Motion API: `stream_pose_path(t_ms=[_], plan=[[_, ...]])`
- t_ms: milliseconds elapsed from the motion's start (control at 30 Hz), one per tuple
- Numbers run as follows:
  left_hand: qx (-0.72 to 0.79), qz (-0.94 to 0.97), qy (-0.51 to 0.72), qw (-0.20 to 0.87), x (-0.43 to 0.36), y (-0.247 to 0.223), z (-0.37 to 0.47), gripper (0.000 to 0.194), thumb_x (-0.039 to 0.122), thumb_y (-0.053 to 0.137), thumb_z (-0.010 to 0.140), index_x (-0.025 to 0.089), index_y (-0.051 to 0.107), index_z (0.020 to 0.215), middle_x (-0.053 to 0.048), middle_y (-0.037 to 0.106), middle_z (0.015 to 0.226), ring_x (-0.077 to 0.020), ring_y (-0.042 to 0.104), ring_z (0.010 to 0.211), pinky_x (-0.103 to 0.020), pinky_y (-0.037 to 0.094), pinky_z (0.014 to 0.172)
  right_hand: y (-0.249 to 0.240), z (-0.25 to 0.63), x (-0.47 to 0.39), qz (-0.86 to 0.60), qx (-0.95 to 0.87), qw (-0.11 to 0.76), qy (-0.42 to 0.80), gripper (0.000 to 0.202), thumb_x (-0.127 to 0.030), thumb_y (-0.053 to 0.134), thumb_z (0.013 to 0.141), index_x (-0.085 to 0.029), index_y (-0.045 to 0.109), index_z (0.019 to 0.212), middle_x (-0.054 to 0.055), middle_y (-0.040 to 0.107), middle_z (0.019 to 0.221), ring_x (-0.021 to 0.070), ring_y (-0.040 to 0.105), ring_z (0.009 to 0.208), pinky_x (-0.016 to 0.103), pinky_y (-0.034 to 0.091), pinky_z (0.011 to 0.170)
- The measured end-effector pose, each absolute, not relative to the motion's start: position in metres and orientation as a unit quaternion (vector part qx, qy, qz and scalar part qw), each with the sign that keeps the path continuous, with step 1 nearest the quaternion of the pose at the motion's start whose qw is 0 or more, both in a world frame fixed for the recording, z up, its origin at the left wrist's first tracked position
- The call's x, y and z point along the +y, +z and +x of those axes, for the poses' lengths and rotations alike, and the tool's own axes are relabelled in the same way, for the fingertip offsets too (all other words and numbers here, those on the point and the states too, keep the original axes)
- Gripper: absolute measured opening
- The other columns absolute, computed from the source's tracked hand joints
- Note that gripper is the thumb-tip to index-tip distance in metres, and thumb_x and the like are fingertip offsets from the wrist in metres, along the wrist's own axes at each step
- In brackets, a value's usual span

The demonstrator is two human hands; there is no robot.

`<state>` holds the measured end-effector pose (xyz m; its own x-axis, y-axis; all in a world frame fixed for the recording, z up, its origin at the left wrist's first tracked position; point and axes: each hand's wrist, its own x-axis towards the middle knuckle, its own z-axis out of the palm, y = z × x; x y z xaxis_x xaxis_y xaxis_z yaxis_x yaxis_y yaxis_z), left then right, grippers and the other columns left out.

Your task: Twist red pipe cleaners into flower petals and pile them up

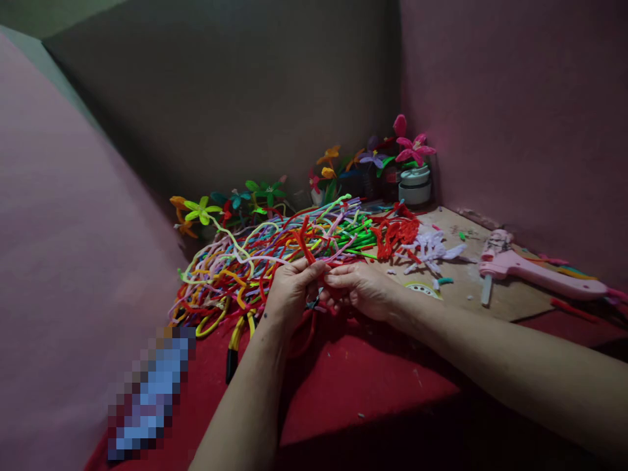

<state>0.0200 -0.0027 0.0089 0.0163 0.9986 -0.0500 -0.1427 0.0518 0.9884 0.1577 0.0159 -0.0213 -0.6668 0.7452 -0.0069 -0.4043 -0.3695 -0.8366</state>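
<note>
Both hands meet in the middle of the head view, over the front of a pile of pipe cleaners. My left hand (292, 288) is closed in a pinch on a red pipe cleaner (306, 243), whose end sticks up above the thumb. Close beside it, my right hand (366, 288) has thumb and fingers pressed together on the red pipe cleaner too. Its lower part is largely hidden by the fingers. Loose pipe cleaners (265, 229) in many colours lie heaped behind the hands. Below the left wrist are pliers (234, 347) with yellow and black handles.
A pink glue gun (540, 269) lies on a tan board (510, 304) at right. Red shaped pieces (398, 230) and pale lilac ones (432, 252) are near it. Pipe cleaner flowers (415, 149) stand at the back. A red cloth (367, 386) covers the front; walls enclose the sides.
</note>
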Motion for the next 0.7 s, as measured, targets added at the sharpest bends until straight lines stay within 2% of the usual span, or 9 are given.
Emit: stream_pose_path(t_ms=[233,367,500,700], plan=[[0.466,0.461,0.51,0.556,-0.0014,0.0076,0.0185,0.024,0.03,0.072,0.061,0.011,0.063,0.073,0.004,0.047,0.044,-0.0043,0.04,0.034,-0.017,0.032,0.035,-0.0255,0.1551,0.018,-0.204,-0.422,0.372,0.801,0.021,-0.025,0.072,0.057,-0.009,0.061,0.064,0.007,0.064,0.059,0.0119,0.055,0.049,0.024,0.041,0.048],[0.443,0.476,0.503,0.569,0.0004,0.006,0.0159,0.022,0.033,0.067,0.067,0.012,0.061,0.074,0.006,0.045,0.047,-0.0015,0.035,0.035,-0.015,0.03,0.038,-0.025,0.1547,0.0182,-0.224,-0.408,0.39,0.795,0.016,-0.021,0.072,0.055,-0.01,0.062,0.06,0.0,0.057,0.051,0.0083,0.049,0.045,0.022,0.035,0.045],[0.435,0.479,0.499,0.576,0.0001,0.007,0.0167,0.022,0.033,0.065,0.07,0.012,0.059,0.072,0.006,0.042,0.049,-0.0004,0.03,0.036,-0.014,0.022,0.036,-0.0235,0.1542,0.0186,-0.228,-0.422,0.415,0.774,0.012,-0.018,0.069,0.057,-0.011,0.059,0.055,-0.002,0.051,0.048,0.0066,0.043,0.044,0.022,0.029,0.043],[0.444,0.479,0.488,0.579,-0.0008,0.0079,0.02,0.021,0.031,0.064,0.072,0.01,0.06,0.075,0.006,0.04,0.047,-0.0007,0.03,0.038,-0.014,0.021,0.037,-0.0248,0.1528,0.0183,-0.221,-0.427,0.423,0.768,0.016,-0.022,0.067,0.06,-0.012,0.055,0.054,-0.004,0.046,0.046,0.0054,0.037,0.042,0.023,0.023,0.042]])
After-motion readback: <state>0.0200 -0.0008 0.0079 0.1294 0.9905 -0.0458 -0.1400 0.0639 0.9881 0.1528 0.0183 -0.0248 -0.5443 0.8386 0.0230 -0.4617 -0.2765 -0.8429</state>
